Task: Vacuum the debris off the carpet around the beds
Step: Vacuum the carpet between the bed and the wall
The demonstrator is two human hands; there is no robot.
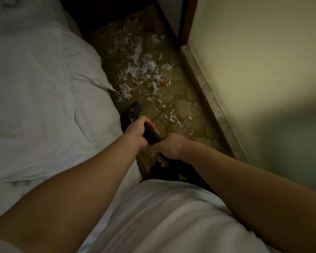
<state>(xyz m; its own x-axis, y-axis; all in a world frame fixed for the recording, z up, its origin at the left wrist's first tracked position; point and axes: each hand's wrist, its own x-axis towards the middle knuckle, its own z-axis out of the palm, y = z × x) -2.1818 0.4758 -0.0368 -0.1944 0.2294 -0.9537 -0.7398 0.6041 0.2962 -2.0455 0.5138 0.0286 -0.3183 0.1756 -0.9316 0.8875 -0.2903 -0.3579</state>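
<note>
White shredded paper debris (139, 70) lies scattered on the patterned brown carpet (186, 106) in the narrow strip between the bed and the wall. A black vacuum wand (152, 136) runs from my hands down to a dark vacuum head (132, 111) with a red mark, which sits on the carpet at the near edge of the debris, close against the bed. My left hand (139, 131) grips the wand higher along it. My right hand (169, 147) grips the wand's near end.
The bed with a rumpled white duvet (44, 88) fills the left side. A pale wall (254, 61) with a stone skirting ledge (213, 106) bounds the right. A dark wooden frame (183, 21) and dark furniture close the far end.
</note>
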